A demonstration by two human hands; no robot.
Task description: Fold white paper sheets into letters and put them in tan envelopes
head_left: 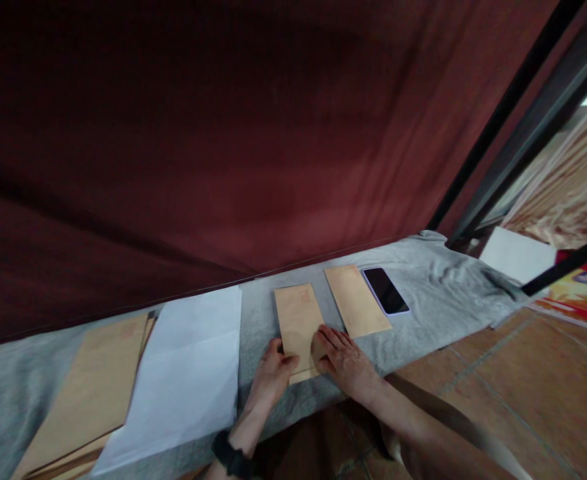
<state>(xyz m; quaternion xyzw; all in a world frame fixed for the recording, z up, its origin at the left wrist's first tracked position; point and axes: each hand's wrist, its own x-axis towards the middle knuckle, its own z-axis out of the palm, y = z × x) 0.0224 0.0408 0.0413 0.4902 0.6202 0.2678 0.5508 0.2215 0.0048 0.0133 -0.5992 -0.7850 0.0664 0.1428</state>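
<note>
Both hands rest on one envelope (298, 327) lying flat on the grey cloth (423, 273) that covers the tabletop. Left hand (272, 373) sits at the envelope's near left corner, fingers curled over the edge and pressing down, not gripping it off the surface. Right hand (340, 357) lies flat on the near right part, fingers released and spread, palm down. Dark band (230, 457) on the left wrist.

The envelope lies lengthwise away from the person, its far end bearing a faint red mark. It looks smoothed flat; whether its flap is sealed cannot be told, since the near end is under the hands.

A second envelope (356, 300) lies just beside it to the right, apart, untouched, flat. A phone (386, 291), screen dark, lies just right of that one.

To the left, a white sheet (188, 373) lies on the cloth, well apart from the hands, partly overlapping a stack of brown envelopes (93, 387) at the far left.

Judged from the layout: one envelope set aside on the right looks done, one is in hand, and the left stack and sheet look left to handle.

Dark red curtain (223, 147) hangs behind. Tiled floor (523, 387) to the right.
</note>
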